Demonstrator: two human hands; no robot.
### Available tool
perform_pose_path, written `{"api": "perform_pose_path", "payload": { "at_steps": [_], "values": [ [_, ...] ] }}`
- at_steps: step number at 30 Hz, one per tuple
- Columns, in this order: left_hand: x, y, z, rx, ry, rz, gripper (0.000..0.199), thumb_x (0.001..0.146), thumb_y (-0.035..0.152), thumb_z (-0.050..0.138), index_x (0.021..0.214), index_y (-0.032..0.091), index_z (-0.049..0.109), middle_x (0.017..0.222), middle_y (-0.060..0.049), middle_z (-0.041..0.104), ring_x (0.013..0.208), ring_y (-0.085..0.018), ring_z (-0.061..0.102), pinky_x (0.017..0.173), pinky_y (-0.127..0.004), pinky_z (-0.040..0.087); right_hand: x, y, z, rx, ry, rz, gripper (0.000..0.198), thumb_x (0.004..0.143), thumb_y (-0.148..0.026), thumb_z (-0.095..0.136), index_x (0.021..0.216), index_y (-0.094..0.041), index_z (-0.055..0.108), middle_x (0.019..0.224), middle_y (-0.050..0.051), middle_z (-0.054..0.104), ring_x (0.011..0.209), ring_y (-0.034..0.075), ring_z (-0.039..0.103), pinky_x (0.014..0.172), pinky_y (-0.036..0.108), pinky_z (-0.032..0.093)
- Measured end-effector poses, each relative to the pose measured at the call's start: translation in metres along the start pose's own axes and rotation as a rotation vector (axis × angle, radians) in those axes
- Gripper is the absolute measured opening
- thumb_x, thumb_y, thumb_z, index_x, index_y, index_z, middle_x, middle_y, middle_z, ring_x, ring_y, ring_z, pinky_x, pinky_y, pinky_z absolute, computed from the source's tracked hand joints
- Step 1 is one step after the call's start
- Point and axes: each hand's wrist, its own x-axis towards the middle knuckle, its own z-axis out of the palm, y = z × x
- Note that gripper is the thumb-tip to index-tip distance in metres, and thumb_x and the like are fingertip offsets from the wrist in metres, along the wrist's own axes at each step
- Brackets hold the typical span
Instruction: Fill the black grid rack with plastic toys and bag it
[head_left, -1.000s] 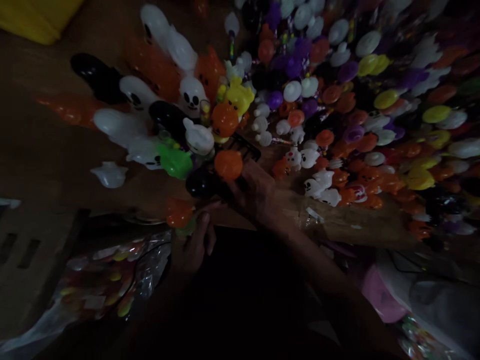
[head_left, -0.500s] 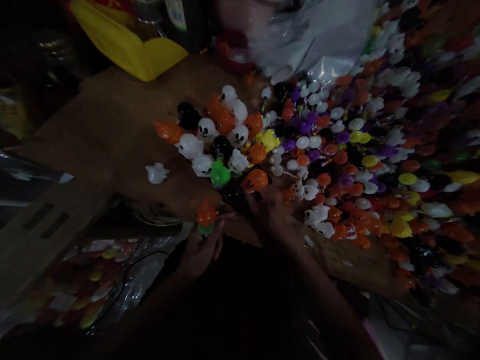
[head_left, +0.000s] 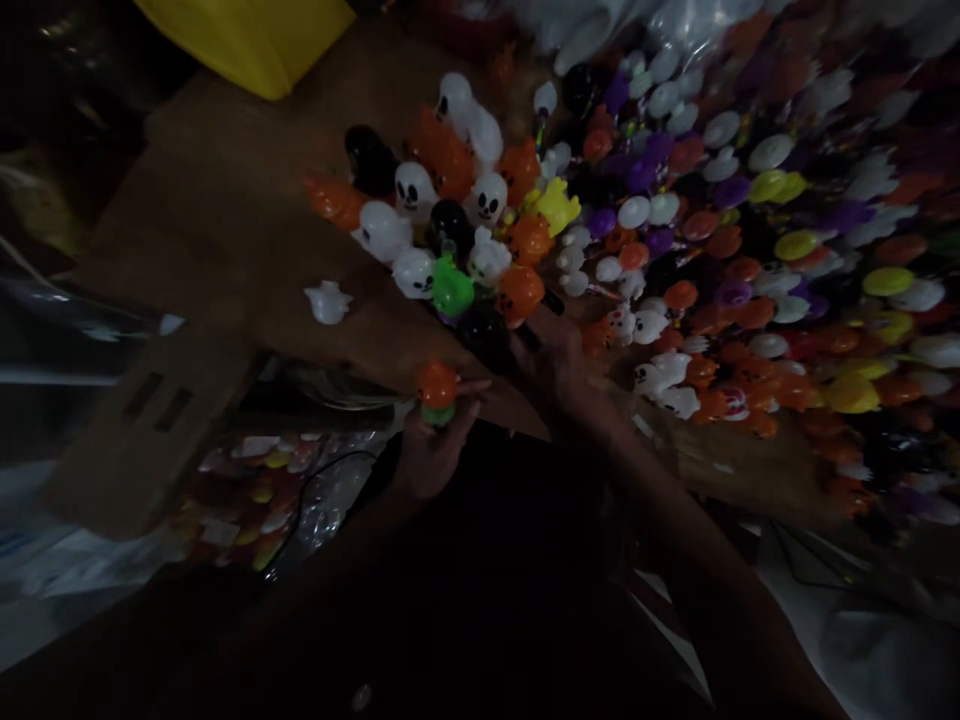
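My left hand (head_left: pixel 435 455) is closed round a small toy with an orange pumpkin head (head_left: pixel 436 382) and a green lower part, held upright below the table's front edge. My right hand (head_left: pixel 562 370) is over the table edge with its fingers curled by a dark thing (head_left: pixel 527 336) that I cannot make out. Just beyond its fingertips is an orange pumpkin figure (head_left: pixel 520 292), beside a black figure (head_left: pixel 484 325) and a green figure (head_left: pixel 452 287). White ghost figures (head_left: pixel 415 190) with black faces cluster behind. A lone white figure (head_left: pixel 328 301) lies to the left.
A large heap of white, orange, purple and yellow figures (head_left: pixel 720 280) covers the right of the brown table (head_left: pixel 225 200). A yellow container (head_left: pixel 255 45) stands at the back left. Below left lie clear bags of colourful pieces (head_left: pixel 255 490) and a dark cable (head_left: pixel 304 490).
The view has tipped downward, so the table and toys appear higher. My left hand still holds the pumpkin toy. My right hand's fingers now sit slightly apart from the orange pumpkin figure.
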Motion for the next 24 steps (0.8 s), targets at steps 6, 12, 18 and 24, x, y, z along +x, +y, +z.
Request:
{"api": "perform_pose_path", "payload": {
  "at_steps": [6,12,18,24],
  "values": [
    [-0.023,0.002,-0.006,0.054,-0.064,-0.013,0.036,0.081,0.036,0.068,0.112,0.018,0.07,0.086,-0.002,0.066,0.07,-0.013,0.055,0.065,-0.025,0.05,-0.035,-0.045,-0.036,-0.086,0.124,0.031,0.022,0.099,-0.027,0.059,0.115,-0.019,0.071,0.107,0.01,0.074,0.094,0.022,0.071,0.085,0.035,0.059],
    [-0.038,0.004,-0.004,0.199,-0.144,0.261,0.054,0.088,0.031,0.059,0.139,0.016,0.053,0.135,-0.015,0.065,0.127,-0.028,0.062,0.109,-0.043,0.051,-0.076,-0.093,-0.014,0.288,-0.173,0.178,0.021,0.096,-0.03,0.068,0.114,-0.02,0.074,0.115,0.009,0.074,0.107,0.022,0.07,0.096,0.037,0.057],
    [-0.043,0.012,-0.007,0.503,-0.23,0.405,0.061,0.096,0.023,0.051,0.156,0.019,0.036,0.152,-0.016,0.053,0.143,-0.027,0.05,0.12,-0.046,0.043,-0.079,-0.096,-0.007,0.536,-0.124,0.234,0.018,0.095,-0.036,0.071,0.102,-0.021,0.078,0.124,0.009,0.07,0.121,0.022,0.064,0.106,0.041,0.052],
    [-0.058,0.053,-0.014,0.749,-0.198,0.436,0.067,0.097,0.025,0.054,0.16,0.031,0.032,0.151,-0.009,0.057,0.116,-0.024,0.07,0.097,-0.038,0.06,-0.061,-0.076,-0.044,0.481,0.088,0.336,0.016,0.098,-0.032,0.065,0.1,-0.018,0.073,0.091,0.002,0.073,0.084,0.016,0.069,0.078,0.028,0.057]
  ]
}}
